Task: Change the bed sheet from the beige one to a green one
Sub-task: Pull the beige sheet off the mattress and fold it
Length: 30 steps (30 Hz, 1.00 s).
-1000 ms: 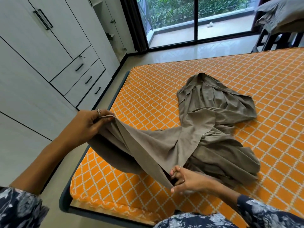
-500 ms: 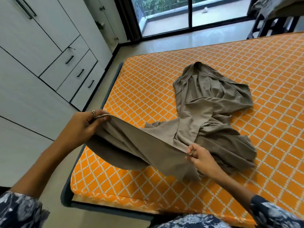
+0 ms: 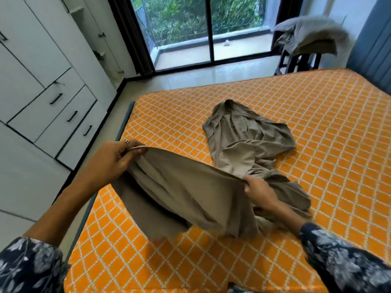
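Observation:
A grey-beige sheet (image 3: 239,149) lies crumpled on the bare orange mattress (image 3: 330,127) with its white diamond pattern. My left hand (image 3: 112,159) pinches one end of the sheet's edge, lifted above the mattress's left side. My right hand (image 3: 258,192) grips the same edge further right, so the hem is stretched between both hands. Below that edge the cloth hangs in folds onto the mattress. The rest of the sheet trails away in a heap toward the middle of the bed. No green sheet is in view.
White wardrobe doors and drawers (image 3: 53,106) line the left wall, with a strip of floor (image 3: 203,79) between them and the bed. Glass sliding doors (image 3: 209,28) stand at the far end. At the back right stands a dark chair (image 3: 300,60) draped with more grey-beige fabric (image 3: 311,37).
My right hand slid up along the sheet's edge from underneath and took hold of it, pulling the hem taut. The left hand kept its grip. The view tilted up.

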{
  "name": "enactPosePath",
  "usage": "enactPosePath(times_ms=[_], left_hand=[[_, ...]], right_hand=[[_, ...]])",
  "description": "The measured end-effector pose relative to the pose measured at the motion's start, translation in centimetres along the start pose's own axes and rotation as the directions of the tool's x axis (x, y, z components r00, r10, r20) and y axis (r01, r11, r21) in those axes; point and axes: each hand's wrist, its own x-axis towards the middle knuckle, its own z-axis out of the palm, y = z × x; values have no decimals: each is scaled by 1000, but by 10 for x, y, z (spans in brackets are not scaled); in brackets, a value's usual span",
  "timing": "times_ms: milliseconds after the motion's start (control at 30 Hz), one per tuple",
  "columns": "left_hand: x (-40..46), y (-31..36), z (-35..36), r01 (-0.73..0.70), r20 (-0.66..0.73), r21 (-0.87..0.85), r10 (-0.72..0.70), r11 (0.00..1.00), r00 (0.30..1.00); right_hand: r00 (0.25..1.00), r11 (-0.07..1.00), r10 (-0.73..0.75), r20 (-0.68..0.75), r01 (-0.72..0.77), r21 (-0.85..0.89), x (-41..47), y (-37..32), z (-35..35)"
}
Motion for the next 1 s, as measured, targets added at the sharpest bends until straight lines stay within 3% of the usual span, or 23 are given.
enactPosePath(times_ms=[133,233,300,333,400,467,567,633,667,700,733,767,833,867,900,933,1000], left_hand=[[11,-6,-10,-38,-76,-17,36,999,996],[14,-15,-14,-51,-103,-3,50,999,993],[16,-20,-21,-38,-123,-10,37,999,992],[18,-22,-27,-22,-140,-20,19,1000,990],[28,-23,-43,-9,-205,-25,4,1000,979],[42,-18,-62,-21,-295,-33,11,999,955],[65,-13,-88,-90,-476,-53,53,995,878],[73,-8,-108,-157,-582,-82,81,984,809],[77,-4,-119,-190,-629,-81,98,978,771],[79,-2,-127,-199,-660,-76,100,977,744],[81,-1,-134,-195,-681,-82,88,977,727],[82,0,-138,-186,-694,-95,69,978,717],[81,-4,-138,-141,-688,-88,42,986,725],[82,-9,-133,-103,-673,-60,36,993,739],[82,-13,-128,-62,-647,-27,30,998,762],[83,-12,-125,-42,-619,15,42,999,784],[92,-1,-128,-75,-607,82,110,994,787]], right_hand=[[977,984,-65,202,96,-151,27,-20,-30],[878,990,-42,477,100,-97,13,-25,-15],[880,991,-60,471,110,-79,7,-28,-14],[917,992,-74,392,110,-69,13,-34,-28],[993,989,-87,79,95,-110,37,-53,-89],[943,985,-161,-290,135,-108,52,-84,-177],[688,950,-187,-701,309,50,31,-152,-285],[475,849,-172,-863,516,114,0,-191,-319],[368,813,-154,-917,575,94,-13,-206,-325],[317,830,-116,-941,551,83,-15,-213,-320],[314,876,-89,-945,476,76,-11,-214,-311],[380,918,-93,-920,390,68,-1,-209,-295],[704,965,-133,-698,253,71,25,-187,-250],[816,982,-132,-562,185,37,36,-172,-234],[856,990,-127,-502,143,-6,39,-161,-231],[838,991,-128,-530,131,-33,40,-155,-242],[724,987,-150,-674,151,-58,37,-160,-291]])
